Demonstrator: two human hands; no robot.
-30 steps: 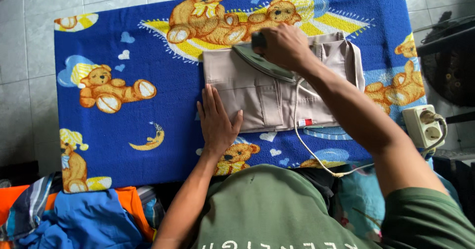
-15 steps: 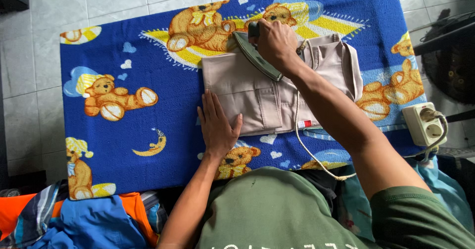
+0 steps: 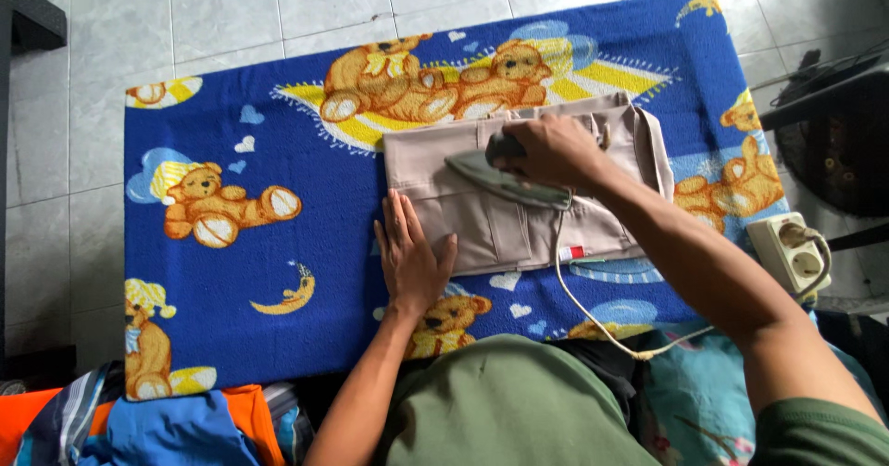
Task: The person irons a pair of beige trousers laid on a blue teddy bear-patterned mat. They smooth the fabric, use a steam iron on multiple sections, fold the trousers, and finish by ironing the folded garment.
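A folded beige garment (image 3: 435,151) lies on a blue blanket (image 3: 306,216) printed with teddy bears. My right hand (image 3: 546,149) grips the handle of a grey-green clothes iron (image 3: 500,177), which rests flat on the middle of the garment, tip pointing left. My left hand (image 3: 413,255) lies flat with fingers spread on the garment's near left corner and the blanket beside it. The iron's white cord (image 3: 579,290) runs from under my right wrist toward my body.
A white socket strip (image 3: 795,253) with a plug in it sits at the blanket's right edge. A heap of orange, blue and striped clothes (image 3: 148,424) lies at the lower left. Grey floor tiles (image 3: 231,12) surround the blanket. A dark fan (image 3: 838,142) stands at the right.
My right hand has drawn the iron from the garment's far edge toward me onto its middle. My left hand has stayed in place on the near corner.
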